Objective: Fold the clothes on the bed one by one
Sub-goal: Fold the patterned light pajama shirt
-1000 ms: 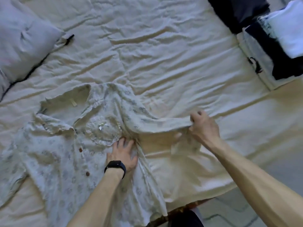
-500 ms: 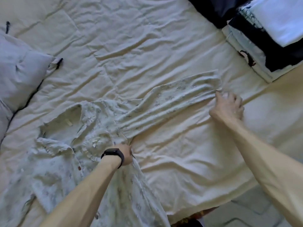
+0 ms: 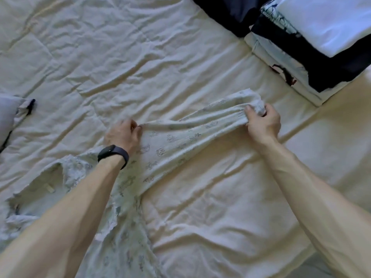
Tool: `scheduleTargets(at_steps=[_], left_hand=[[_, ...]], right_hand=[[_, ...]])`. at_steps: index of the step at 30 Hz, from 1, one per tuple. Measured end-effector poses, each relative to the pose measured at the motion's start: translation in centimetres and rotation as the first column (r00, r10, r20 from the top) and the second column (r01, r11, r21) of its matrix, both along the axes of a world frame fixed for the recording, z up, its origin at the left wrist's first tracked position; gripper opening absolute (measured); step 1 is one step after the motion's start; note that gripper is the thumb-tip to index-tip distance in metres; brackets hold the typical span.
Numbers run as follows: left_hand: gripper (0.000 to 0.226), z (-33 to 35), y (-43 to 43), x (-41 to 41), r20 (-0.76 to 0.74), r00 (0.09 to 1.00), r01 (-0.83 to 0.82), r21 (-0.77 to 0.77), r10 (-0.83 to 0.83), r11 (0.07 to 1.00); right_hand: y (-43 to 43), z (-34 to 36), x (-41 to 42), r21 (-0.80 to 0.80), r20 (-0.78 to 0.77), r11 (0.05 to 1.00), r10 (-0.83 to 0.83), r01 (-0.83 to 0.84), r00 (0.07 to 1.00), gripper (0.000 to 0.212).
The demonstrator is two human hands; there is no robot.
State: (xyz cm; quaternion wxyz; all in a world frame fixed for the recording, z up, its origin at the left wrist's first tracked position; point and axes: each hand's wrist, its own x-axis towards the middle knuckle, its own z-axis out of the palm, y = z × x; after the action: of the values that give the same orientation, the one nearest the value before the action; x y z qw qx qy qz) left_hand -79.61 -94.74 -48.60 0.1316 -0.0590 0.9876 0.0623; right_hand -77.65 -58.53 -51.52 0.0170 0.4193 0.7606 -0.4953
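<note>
Left hand (image 3: 122, 135) now pinches sleeve (image 3: 180, 141) (fingertips blurred).

This is a bedroom in a home. A wide bed (image 3: 200, 217) fills nearly the whole view, under a cream quilted cover (image 3: 120, 47) that is much wrinkled. A grey pillow (image 3: 8, 115) with dark trim at its corner lies at the left edge. On the far right of the bed sits a stack of folded clothes (image 3: 281, 57), a white piece (image 3: 325, 23) on top, with a dark garment (image 3: 230, 11) just beside it. A pale patterned shirt (image 3: 170, 145) lies spread on the near side. At the near right corner a strip of grey floor (image 3: 319, 269) shows beyond the bed's edge.
</note>
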Motion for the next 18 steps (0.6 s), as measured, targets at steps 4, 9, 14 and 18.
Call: scheduleTargets(at_steps=[4,9,14,18], left_hand=[[0.019,-1.6,0.0,-0.1,0.004,0.999,0.045,-0.061,-0.045,0.997],[0.043,-2.5,1.9,3.6,-0.033,0.993,-0.113,0.022,0.114,0.993],[0.069,-2.6,1.7,17.2,-0.012,0.995,-0.1,0.121,0.102,0.988],[0.068,-1.5,-1.7,33.6,0.131,0.971,-0.218,0.118,0.202,0.969]], right_hand=[[1.3,-1.3,0.5,0.05,0.119,0.996,0.066,-0.073,0.991,0.054],[-2.8,1.0,3.9,0.264,-0.029,0.964,-0.007,0.014,1.0,0.058],[-11.8,2.6,16.6,0.151,-0.052,0.954,0.27,-0.259,0.962,0.059],[-18.9,4.6,29.7,0.031,0.023,0.789,0.614,-0.614,0.789,0.058]])
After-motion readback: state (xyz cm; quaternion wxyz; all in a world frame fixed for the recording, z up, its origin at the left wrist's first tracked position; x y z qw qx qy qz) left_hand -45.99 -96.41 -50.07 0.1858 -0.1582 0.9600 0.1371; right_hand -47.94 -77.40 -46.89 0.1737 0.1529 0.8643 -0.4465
